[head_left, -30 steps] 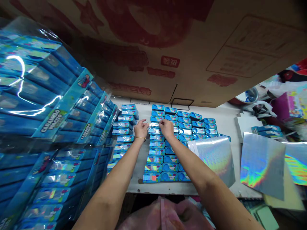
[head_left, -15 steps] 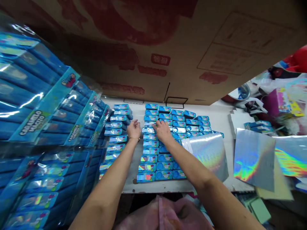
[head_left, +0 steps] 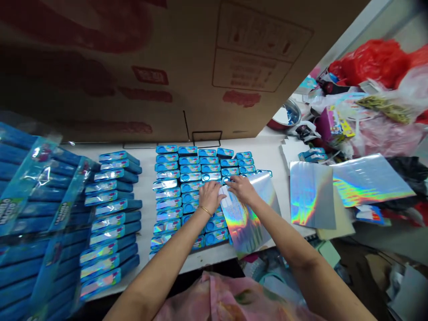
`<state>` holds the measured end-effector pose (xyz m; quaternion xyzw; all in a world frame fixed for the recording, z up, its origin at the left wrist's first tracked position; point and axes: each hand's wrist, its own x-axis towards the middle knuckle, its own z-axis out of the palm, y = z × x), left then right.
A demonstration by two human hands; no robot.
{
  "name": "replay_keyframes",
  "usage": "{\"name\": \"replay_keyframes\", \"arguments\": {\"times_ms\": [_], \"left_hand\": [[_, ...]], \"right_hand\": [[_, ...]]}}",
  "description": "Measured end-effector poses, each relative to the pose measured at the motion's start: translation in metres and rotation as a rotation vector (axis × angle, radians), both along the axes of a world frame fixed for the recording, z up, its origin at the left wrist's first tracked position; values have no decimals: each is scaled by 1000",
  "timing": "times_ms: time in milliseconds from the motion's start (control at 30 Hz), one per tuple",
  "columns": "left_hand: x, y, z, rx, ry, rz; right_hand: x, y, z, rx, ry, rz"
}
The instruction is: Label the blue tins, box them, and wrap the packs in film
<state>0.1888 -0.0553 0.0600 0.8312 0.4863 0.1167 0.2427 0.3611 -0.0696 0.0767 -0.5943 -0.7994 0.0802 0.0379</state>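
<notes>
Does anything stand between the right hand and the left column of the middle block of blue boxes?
Yes, the left hand is between the right hand and the left column. Past the left hand, only more blue boxes show.

Narrow lane of tabletop [head_left: 147, 196], box column [head_left: 115, 196] left, box rows [head_left: 167, 203] right, tall carton [head_left: 187, 58] blocking beyond

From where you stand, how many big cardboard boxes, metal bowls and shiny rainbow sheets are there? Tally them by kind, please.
Big cardboard box: 1
Metal bowl: 1
Shiny rainbow sheets: 3 visible; any stacked beneath can't be counted
Total: 5
</notes>
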Motion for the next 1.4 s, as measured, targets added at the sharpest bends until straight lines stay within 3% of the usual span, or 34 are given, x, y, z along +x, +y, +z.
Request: {"name": "replay_keyframes", "arguments": {"times_ms": [167,267,433,667,767,900,1000,1067,1167,1233,1300,1400], "left_hand": [[3,-4,-5,38,35,51],[6,-7,-6,38,24,77],[10,-8,-6,28,-4,136],[11,-9,-6,20,-23,146],[10,-8,-7,18,-32,154],[11,-6,-9,-10,-86,171],[8,-3,-7,-104,-279,207],[2,-2,-3,-259,-564,288],[-17,-2,11,-599,-1035,483],[-35,-3,22,-761,-1189,585],[-56,-3,30,-812,-1226,644],[-87,2,32,-760,-1229,703]], "right_hand": [[1,-13,-14,20,-10,84],[9,-19,-12,45,47,104],[8,-13,-7,62,49,19],[5,-15,-25,69,21,134],[6,-26,-11,88,41,110],[4,-38,40,63,149,16],[-4,-34,74,-6,340,-111],[-12,-25,82,-80,478,-210],[-32,-7,73,-220,735,-392],[-49,4,60,-327,932,-522],[-68,12,48,-410,1100,-630],[-100,21,36,-478,1248,-694]]}}
